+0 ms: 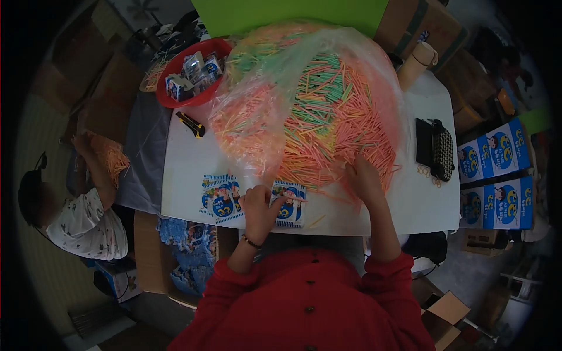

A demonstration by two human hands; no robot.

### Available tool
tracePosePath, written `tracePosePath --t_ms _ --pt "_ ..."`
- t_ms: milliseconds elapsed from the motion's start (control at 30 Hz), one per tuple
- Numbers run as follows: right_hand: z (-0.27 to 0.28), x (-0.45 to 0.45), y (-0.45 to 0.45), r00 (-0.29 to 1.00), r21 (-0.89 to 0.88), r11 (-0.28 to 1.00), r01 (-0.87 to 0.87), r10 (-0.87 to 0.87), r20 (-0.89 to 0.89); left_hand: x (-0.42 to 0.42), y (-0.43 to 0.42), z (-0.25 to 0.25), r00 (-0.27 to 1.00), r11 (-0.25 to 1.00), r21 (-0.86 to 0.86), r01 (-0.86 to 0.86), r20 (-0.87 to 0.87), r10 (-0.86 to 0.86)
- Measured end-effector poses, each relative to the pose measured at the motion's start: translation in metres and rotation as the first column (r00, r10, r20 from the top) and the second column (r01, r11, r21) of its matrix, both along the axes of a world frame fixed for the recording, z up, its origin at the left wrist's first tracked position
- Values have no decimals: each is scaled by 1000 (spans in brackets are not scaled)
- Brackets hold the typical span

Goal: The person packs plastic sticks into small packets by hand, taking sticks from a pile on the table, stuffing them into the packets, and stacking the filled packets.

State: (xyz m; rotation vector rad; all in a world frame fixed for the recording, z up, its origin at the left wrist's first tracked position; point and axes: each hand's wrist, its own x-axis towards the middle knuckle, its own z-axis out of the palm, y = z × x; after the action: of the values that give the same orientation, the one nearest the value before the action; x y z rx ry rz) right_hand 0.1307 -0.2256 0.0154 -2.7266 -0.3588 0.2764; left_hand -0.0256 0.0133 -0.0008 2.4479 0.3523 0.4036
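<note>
A large clear plastic bag (257,88) lies open on the white table (187,158), full of thin pink, green and yellow sticks (319,105). At the pile's lower right edge, my right hand (363,175) has its fingers curled among pink sticks; what they hold is too small to make out. My left hand (259,207) is at the front edge, between blue-and-white printed packets (219,199) on its left and another such packet (290,205) on its right. Its thumb and fingers are apart, with the thumb over the right packet. A few loose sticks lie beside that packet.
A red basin (170,96) of packets and a yellow-black cutter (191,124) are at the left. A tan bottle (417,64) and a checkered pouch (443,150) stand right. Blue printed boxes (497,175) are beyond. Another person (88,216) works at far left.
</note>
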Motion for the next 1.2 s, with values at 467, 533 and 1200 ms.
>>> tracePosePath --t_ms 467,533,1200 --pt "-32 -32 6 994 820 567 -74 -24 106 6 -1 -14 983 994 56 93 153 -101" --pt "-33 -27 0 998 875 480 57 -34 -46 7 -3 -8 978 992 49 115 170 -122" --pt "-23 -35 -21 929 -30 943 -333 333 161 12 -5 13 995 29 -997 66 68 67"
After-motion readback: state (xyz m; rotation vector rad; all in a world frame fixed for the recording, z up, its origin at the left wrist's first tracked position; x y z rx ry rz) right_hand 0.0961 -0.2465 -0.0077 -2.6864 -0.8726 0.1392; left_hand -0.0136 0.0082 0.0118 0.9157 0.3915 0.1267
